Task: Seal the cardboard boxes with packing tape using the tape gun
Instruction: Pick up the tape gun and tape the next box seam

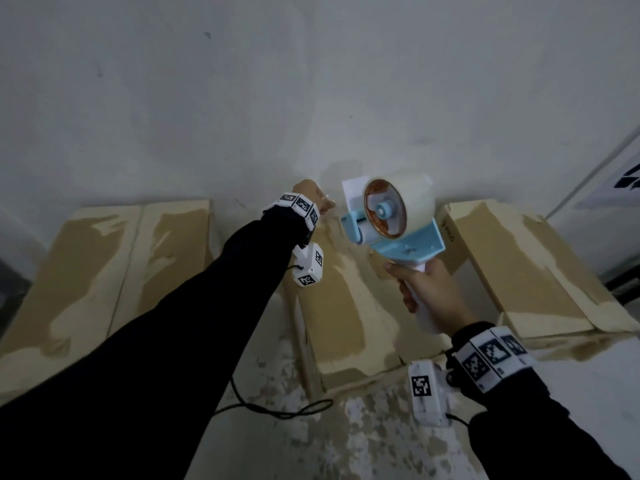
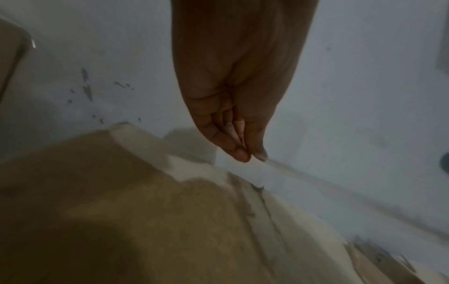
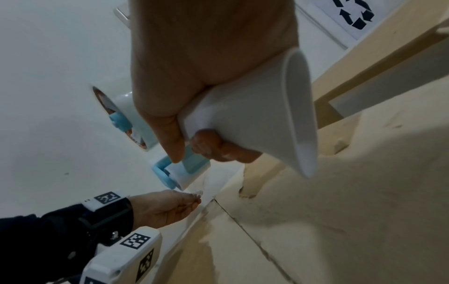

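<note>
My right hand grips the white handle of a blue tape gun with a clear tape roll, held up over the middle cardboard box. My left hand is at that box's far edge by the wall, just left of the gun's mouth. In the left wrist view its fingertips pinch the tape end, which stretches off to the right. The right wrist view shows the gun's roller just above the left hand and the box's centre seam.
A closed box lies to the left, and a box with a raised flap to the right. All three stand against a white wall. A black cable loops over the speckled floor. A recycling sign hangs at the right.
</note>
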